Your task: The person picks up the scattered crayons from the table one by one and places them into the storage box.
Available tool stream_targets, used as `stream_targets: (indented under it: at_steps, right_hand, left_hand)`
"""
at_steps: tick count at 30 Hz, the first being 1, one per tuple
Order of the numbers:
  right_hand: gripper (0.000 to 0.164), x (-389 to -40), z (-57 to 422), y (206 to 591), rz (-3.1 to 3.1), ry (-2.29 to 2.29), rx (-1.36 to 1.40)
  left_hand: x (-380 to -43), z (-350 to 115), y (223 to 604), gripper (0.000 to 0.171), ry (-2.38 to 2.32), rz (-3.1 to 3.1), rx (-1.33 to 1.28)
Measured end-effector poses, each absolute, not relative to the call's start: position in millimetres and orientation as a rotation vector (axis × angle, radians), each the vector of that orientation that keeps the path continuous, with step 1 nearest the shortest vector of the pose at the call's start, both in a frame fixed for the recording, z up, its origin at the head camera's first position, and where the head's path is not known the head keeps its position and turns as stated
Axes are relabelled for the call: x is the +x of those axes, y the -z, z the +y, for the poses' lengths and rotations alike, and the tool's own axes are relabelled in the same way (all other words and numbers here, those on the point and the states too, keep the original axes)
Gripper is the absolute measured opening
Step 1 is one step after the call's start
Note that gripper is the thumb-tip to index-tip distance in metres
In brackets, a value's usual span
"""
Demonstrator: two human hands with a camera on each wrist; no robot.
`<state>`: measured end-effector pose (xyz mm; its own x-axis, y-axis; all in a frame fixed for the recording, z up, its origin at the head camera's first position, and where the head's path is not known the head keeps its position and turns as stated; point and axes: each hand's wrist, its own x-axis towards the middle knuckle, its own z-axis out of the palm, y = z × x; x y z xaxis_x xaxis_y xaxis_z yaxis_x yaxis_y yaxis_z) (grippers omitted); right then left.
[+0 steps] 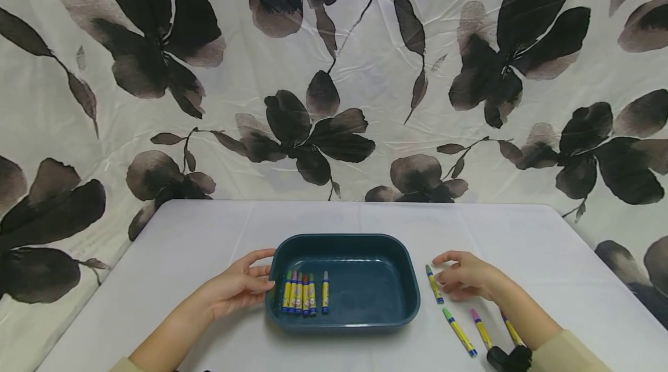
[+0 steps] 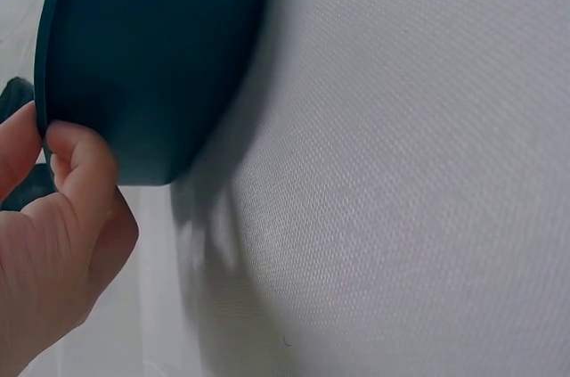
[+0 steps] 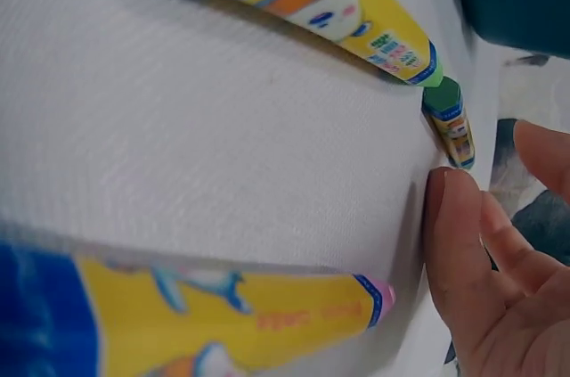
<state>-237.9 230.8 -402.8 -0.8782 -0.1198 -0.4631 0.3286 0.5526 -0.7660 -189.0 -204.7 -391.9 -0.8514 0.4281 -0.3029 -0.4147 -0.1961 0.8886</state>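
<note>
My left hand (image 1: pixel 241 284) pinches the left rim of a dark teal tray (image 1: pixel 360 325) between thumb and fingers; the left wrist view shows the thumb and a bent finger on either side of the rim. In the tray's left half several yellow-wrapped crayons (image 1: pixel 298 292) lie side by side, with one crayon (image 1: pixel 326 292) a little apart. My right hand (image 1: pixel 472 277) hovers right of the tray, fingers loosely bent and holding nothing. Close by its fingertips lies a dark green crayon (image 3: pixel 450 123). A light green crayon (image 1: pixel 459 332) and a pink-tipped crayon (image 3: pixel 249 319) lie nearer the wrist.
Another yellow crayon (image 1: pixel 511 328) lies partly hidden under the right forearm, beside a black wrist-camera mount (image 1: pixel 503 358). All of this is on a white-covered table (image 1: pixel 229 337). Behind its far edge hangs a floral cloth (image 1: pixel 386 146).
</note>
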Motion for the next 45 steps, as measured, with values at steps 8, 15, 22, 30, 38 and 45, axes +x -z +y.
stream_targets:
  at_steps: [8, 15, 22, 30, 38, 45]
  right_hand:
    - [0.043, -236.9, 216.5, 404.5, 2.491, 1.160, 0.106]
    - [0.047, -234.4, 203.9, 405.5, 2.615, 1.020, 0.048]
    - [0.043, -238.1, 202.8, 401.7, 2.580, 1.013, -0.001]
    - [0.045, -240.4, 203.2, 398.0, 2.444, 1.094, 0.001]
    - [0.050, -244.5, 206.1, 388.5, 2.353, 1.209, 0.023]
    - [0.054, -250.8, 209.1, 371.2, 2.293, 1.306, -0.063]
  left_hand:
    - [-190.1, -204.2, 391.5, 0.079, -2.077, 1.551, 0.025]
    - [-190.1, -205.1, 392.3, 0.080, -2.072, 1.554, 0.009]
    - [-189.2, -205.6, 391.6, 0.079, -2.078, 1.552, 0.020]
    - [-187.8, -206.7, 394.3, 0.077, -2.080, 1.565, 0.038]
    - [-188.9, -205.9, 394.5, 0.079, -2.080, 1.556, 0.011]
    - [-188.3, -205.4, 393.9, 0.079, -2.080, 1.548, 0.042]
